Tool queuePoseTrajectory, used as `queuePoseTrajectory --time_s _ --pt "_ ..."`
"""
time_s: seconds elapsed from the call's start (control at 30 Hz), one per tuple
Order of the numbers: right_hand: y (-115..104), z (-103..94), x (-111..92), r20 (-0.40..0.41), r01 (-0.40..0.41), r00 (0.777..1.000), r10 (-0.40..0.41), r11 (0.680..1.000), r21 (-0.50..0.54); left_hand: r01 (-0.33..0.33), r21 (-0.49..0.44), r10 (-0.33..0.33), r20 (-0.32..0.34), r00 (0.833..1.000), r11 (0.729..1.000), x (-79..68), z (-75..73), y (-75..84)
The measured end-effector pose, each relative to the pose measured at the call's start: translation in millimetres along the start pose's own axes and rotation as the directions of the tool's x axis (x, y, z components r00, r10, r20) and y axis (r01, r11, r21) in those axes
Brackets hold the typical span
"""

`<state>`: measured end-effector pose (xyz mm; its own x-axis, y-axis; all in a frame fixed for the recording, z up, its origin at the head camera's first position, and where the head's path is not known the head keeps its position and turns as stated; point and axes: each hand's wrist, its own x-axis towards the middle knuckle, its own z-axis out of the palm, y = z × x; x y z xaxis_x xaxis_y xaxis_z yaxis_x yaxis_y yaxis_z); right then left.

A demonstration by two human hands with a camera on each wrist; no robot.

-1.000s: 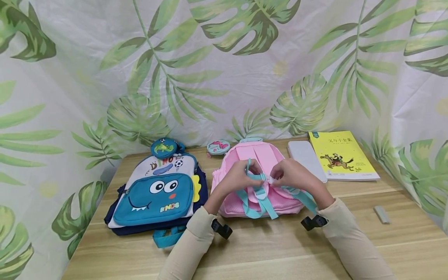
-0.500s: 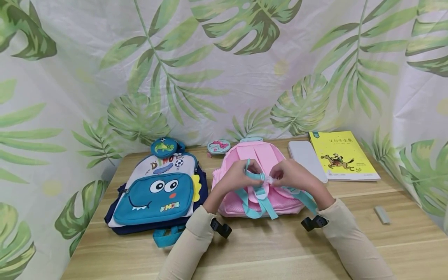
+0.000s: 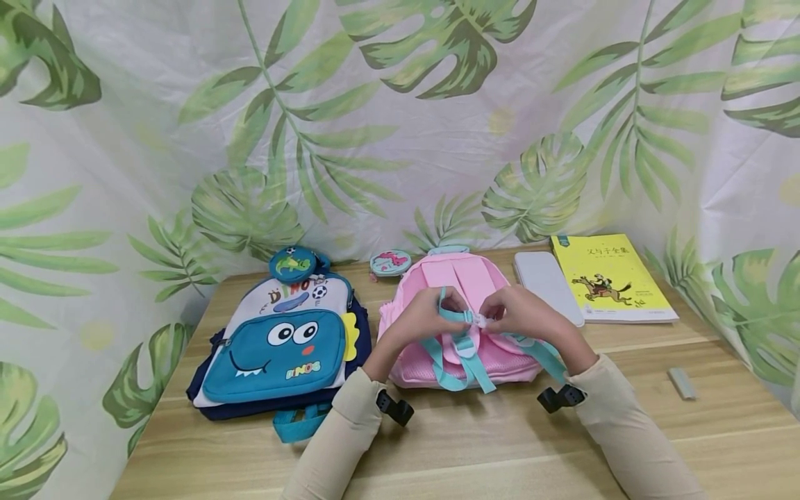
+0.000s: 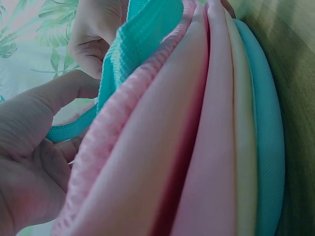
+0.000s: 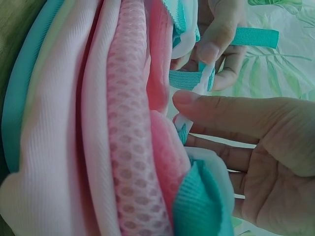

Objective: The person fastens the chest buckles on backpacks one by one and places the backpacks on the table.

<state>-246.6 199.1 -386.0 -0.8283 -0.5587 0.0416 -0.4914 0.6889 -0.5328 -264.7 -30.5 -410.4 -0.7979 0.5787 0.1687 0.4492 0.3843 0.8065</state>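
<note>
A pink backpack (image 3: 415, 357) lies on the table, its back panel and shoulder straps facing up. Over it, my left hand (image 3: 428, 316) pinches a teal strap with a clear plastic buckle piece (image 5: 203, 84). From the other side my right hand (image 3: 521, 311) pinches a second clear buckle piece (image 5: 183, 121) between thumb and fingers. Both pieces sit close together between the fingertips. Teal webbing (image 3: 481, 373) hangs from the shoulder straps below the hands. In the left wrist view, the backpack's side and a teal strap (image 4: 118, 61) partly hide the fingers.
A blue dinosaur backpack (image 3: 275, 354) lies at the left, with a small round pouch (image 3: 292, 264) at its top. Another round pouch (image 3: 390, 262) sits behind the pink backpack. To the right are a pale flat case (image 3: 546, 285), a yellow book (image 3: 609, 271) and a small grey object (image 3: 681, 383).
</note>
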Motion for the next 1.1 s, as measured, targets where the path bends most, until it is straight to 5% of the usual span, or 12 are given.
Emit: queuePoseTrajectory --time_s 0.6,1.1 --pt "1 -1.3 -4 0.068 0.055 0.996 -0.055 0.998 0.011 0.025 0.031 -0.025 0.011 1.000 0.999 -0.4 0.8 -1.1" --pt "-9 -13.1 -12 -0.011 0.073 0.997 -0.074 0.997 -0.006 0.030 0.042 -0.031 0.014 0.999 0.999 -0.8 -0.2 -2.5"
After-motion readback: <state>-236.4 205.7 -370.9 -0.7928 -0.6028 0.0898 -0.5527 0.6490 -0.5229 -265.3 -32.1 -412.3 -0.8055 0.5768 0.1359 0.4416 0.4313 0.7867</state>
